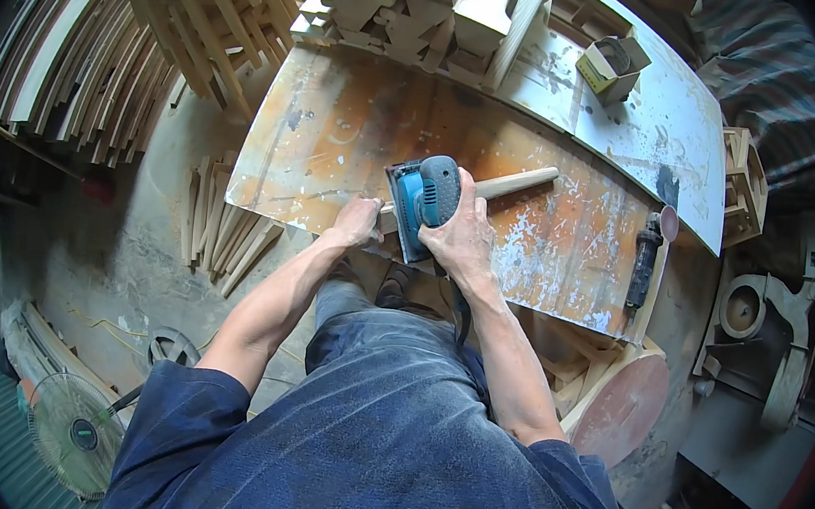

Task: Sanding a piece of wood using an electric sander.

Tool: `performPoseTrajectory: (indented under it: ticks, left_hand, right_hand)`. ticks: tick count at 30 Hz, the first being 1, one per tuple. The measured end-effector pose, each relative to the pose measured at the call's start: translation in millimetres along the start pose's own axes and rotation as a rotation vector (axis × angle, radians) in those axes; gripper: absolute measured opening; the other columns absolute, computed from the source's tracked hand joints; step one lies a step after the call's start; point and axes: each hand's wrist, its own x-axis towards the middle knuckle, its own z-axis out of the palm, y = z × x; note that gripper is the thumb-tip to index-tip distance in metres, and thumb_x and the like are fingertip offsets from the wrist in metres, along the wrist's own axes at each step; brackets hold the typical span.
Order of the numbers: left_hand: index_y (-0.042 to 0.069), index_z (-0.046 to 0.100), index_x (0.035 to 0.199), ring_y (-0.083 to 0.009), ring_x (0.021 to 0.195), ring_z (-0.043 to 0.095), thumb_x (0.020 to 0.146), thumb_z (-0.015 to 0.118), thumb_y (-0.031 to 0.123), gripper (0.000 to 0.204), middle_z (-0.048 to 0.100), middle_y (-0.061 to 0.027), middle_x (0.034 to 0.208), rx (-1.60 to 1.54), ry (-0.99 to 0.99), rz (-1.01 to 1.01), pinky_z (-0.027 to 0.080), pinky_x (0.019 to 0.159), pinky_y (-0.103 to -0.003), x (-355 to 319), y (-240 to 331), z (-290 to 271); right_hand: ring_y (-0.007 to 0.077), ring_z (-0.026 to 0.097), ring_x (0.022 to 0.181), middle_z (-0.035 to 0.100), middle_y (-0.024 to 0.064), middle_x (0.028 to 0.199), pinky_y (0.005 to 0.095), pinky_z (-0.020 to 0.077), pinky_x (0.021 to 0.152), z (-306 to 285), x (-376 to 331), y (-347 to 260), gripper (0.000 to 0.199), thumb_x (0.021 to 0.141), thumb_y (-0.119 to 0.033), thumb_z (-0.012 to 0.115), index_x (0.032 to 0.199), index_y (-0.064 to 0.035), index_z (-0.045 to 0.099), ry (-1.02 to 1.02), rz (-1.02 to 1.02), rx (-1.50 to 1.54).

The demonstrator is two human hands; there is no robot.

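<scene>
My right hand (461,238) is wrapped round the body of a blue electric sander (420,204) with a dark grey top. Beneath the sander lies a pale, tapered wooden leg (518,182), its narrow end pointing to the far right across the worktable (372,122). Closed round the near left end of that leg is my left hand (358,222), close to the table's front edge. The sander hides the middle of the leg, and its sanding face is turned to the left, partly out of sight.
Stacked shaped wooden pieces (433,9) stand at the table's far side, near a small open box (613,69). A dark power tool (644,260) rests at the right edge. More wooden legs (232,226) lean at the left, and a fan (83,434) stands behind on the left.
</scene>
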Motion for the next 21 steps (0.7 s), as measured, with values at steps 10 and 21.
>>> performPoseTrajectory:
  ticks: [10,21]
  left_hand:
    - [0.000,0.068,0.099,-0.0471,0.102,0.068,0.059,0.095,0.021,0.052,0.074,-0.0267,0.097,-0.015,-0.022,-0.021,0.054,0.093,-0.051,-5.2,1.0,-0.8]
    - [0.003,0.071,0.109,-0.0445,0.100,0.066,0.060,0.090,0.015,0.054,0.076,-0.0202,0.093,0.006,-0.020,0.027,0.052,0.092,-0.051,-2.0,-4.5,-2.3]
  right_hand:
    - [0.0517,0.067,0.103,0.060,0.0276,0.115,0.0562,0.0576,0.089,3.7,9.3,6.1,0.103,0.072,-0.020,0.083,0.159,-0.0218,0.028,0.051,-0.079,-0.060]
    - [0.0513,0.070,0.091,0.059,0.0268,0.115,0.0574,0.0608,0.081,17.4,-3.8,5.9,0.103,0.074,-0.022,0.083,0.159,-0.0231,0.026,0.076,-0.132,-0.146]
